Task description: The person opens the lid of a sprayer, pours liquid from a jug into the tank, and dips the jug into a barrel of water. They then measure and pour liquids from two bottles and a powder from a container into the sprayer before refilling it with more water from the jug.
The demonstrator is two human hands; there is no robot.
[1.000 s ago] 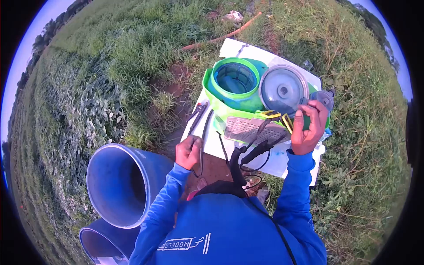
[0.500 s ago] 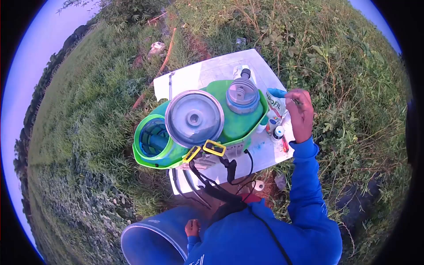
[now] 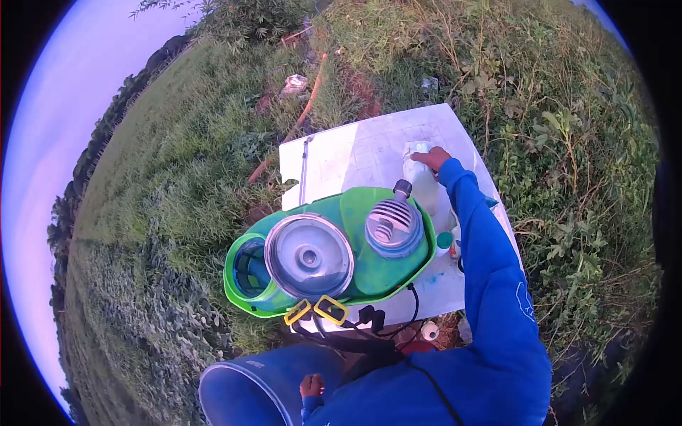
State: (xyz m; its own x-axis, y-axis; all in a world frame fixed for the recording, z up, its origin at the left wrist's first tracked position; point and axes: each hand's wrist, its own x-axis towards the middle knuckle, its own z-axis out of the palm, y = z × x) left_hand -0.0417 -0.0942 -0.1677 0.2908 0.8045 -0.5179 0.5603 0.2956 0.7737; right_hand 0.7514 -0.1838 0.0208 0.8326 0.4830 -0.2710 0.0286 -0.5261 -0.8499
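1. Right hand (image 3: 433,157) reaches far forward over the table (image 3: 341,160), fingers curled on a pale bottle (image 3: 419,181) that stands or leans at the far right part of the white surface; only the top of the grip shows, so how firmly it holds I cannot tell for sure, but the hand looks closed around the bottle's upper end.
2. Left hand (image 3: 310,386) is low, near the body, resting at the rim of a blue barrel (image 3: 249,390); fingers folded, nothing visibly held.
3. Bottle lies ahead and to the right of the body, its long axis running roughly away from the person, along the outstretched right arm. Right hand is on it; left hand is well apart.
4. Just beside the bottle, nearer the person: green sprayer tank (image 3: 355,241) lying on the table, with a grey round lid (image 3: 309,255), a ribbed grey cap (image 3: 393,226) and an open filler mouth (image 3: 250,268).
5. Small containers (image 3: 444,243) sit between tank and right sleeve.
6. Grass all round; orange hose (image 3: 298,128) beyond the table.
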